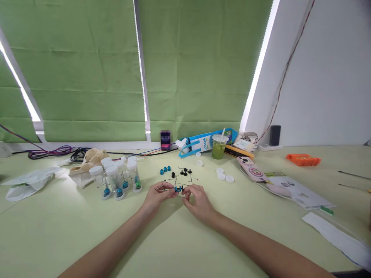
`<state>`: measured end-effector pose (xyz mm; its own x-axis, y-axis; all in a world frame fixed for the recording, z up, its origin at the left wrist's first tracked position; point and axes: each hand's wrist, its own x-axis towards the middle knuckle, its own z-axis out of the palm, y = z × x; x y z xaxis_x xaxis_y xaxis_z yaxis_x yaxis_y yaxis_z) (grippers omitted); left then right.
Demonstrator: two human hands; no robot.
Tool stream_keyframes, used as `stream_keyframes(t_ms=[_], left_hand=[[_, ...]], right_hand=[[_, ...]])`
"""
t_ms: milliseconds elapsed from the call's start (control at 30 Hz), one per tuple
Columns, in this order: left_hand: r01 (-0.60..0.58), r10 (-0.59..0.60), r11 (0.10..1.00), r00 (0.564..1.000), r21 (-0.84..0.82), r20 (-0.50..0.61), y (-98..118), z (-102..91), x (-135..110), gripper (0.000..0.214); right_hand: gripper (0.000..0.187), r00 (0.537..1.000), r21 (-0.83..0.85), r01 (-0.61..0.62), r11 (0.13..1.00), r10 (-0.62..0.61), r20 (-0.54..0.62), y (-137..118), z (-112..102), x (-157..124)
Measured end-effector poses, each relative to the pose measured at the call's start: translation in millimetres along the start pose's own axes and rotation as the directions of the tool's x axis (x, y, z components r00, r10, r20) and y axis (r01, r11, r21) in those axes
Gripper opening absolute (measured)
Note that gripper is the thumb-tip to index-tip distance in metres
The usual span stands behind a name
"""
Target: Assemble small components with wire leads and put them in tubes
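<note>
My left hand [157, 196] pinches a small blue metal part [177, 189] between thumb and fingers, low over the table. At its right end sits a small black piece [182, 188], gripped by the curled fingertips of my right hand [199, 201]. Whether the two pieces are joined cannot be made out. Just beyond my hands lie several black knob-like pieces [185, 172], another black piece [173, 175], thin bent wire pieces [191, 178] and three blue knobs [165, 169].
Several clear tubes with white caps [112, 179] stand left, by a beige cloth bag [84, 170]. White caps [221, 176] lie right of centre. Behind are a green drink cup [218, 146] and blue bag [199, 143]; a pink phone [252, 169] and orange packet [303, 159] lie right.
</note>
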<state>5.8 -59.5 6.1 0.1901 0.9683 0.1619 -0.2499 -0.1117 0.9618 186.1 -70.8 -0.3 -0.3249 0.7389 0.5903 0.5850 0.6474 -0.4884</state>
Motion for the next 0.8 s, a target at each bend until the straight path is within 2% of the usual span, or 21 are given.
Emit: stream_keyframes(t_ms=[467,800], left_hand=[[0.001,-0.001,1.000,1.000,-0.017,-0.010,0.6,0.5,-0.2,0.014],[0.003,-0.003,1.000,1.000,0.010,0.012,0.7,0.8,-0.7,0.014]], right_hand=[[0.019,0.995,0.032,0.077,0.996,-0.075,-0.072,-0.2,0.2,-0.6],[0.030,0.996,0.058,0.046,0.997,-0.042,-0.073,-5.3,-3.4,1.0]])
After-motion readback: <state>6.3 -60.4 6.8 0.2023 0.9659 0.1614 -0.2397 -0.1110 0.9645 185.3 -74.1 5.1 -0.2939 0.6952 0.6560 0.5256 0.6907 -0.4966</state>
